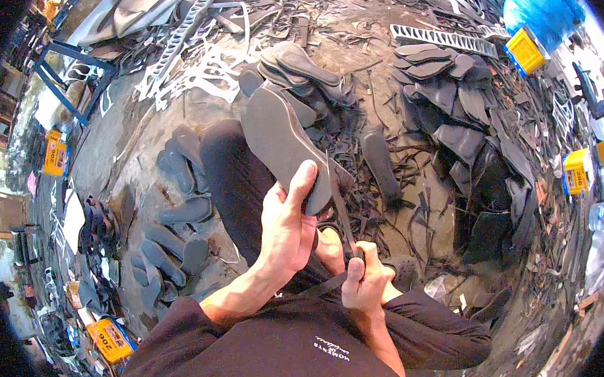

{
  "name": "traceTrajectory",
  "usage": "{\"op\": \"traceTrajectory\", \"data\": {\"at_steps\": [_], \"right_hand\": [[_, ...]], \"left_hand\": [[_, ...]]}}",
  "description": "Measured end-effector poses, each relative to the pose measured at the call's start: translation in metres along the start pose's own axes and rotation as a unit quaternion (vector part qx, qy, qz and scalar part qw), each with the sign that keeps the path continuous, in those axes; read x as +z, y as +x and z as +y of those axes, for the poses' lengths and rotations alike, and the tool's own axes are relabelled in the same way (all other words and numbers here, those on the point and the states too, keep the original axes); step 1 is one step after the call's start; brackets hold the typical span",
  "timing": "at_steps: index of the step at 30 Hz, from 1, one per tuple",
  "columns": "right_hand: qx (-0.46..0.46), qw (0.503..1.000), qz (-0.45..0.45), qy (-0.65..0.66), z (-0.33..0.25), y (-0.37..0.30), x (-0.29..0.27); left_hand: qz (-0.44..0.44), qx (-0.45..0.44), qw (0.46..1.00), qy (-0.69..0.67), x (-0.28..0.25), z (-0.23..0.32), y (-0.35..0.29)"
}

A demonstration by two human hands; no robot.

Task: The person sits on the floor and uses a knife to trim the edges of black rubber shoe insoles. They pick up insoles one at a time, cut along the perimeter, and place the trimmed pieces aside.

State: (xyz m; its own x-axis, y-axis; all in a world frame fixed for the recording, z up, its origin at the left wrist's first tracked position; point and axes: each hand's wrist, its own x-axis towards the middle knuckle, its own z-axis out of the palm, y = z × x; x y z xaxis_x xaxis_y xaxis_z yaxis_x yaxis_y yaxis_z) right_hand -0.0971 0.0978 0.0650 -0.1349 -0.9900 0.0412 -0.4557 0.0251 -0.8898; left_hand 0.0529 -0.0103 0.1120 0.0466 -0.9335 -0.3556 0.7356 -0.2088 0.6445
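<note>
My left hand (287, 221) is closed on the heel end of a dark grey shoe sole (277, 134), thumb flat on its upper face. The sole is tilted, its toe end pointing away from me over my dark trouser leg. In my right hand (367, 282) is a long, narrow knife (341, 210), gripped low with the fingers wrapped round it. Its blade stands almost upright along the right edge of the sole's heel; whether the two touch I cannot tell. A thin dark strip (319, 287) runs across my lap beside the right hand.
Stacked soles (297, 70) lie beyond my knee, more loose soles (163, 254) to the left. A dark heap of soles and sheets (467, 100) rises on the right. Offcuts (415, 201) and white cut-out scraps (199, 76) litter the floor. Yellow boxes (109, 340) stand around.
</note>
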Motion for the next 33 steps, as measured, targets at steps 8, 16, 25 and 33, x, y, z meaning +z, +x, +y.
{"op": "traceTrajectory", "data": {"at_steps": [8, 16, 25, 33], "right_hand": [[0.124, 0.970, -0.207, -0.020, -0.054, 0.036, -0.041], [0.059, 0.977, -0.193, 0.063, -0.034, 0.069, 0.011], [0.173, 0.930, -0.137, 0.294, -0.003, 0.180, 0.028], [0.127, 0.962, -0.080, 0.228, -0.010, 0.094, -0.018]], "left_hand": [[0.050, -0.032, 0.998, 0.016, -0.029, -0.007, -0.023], [0.050, -0.059, 0.995, 0.058, -0.037, 0.003, -0.036], [-0.067, -0.113, 0.989, 0.069, -0.014, -0.012, -0.050], [-0.056, 0.021, 0.976, 0.208, -0.022, -0.039, 0.003]]}}
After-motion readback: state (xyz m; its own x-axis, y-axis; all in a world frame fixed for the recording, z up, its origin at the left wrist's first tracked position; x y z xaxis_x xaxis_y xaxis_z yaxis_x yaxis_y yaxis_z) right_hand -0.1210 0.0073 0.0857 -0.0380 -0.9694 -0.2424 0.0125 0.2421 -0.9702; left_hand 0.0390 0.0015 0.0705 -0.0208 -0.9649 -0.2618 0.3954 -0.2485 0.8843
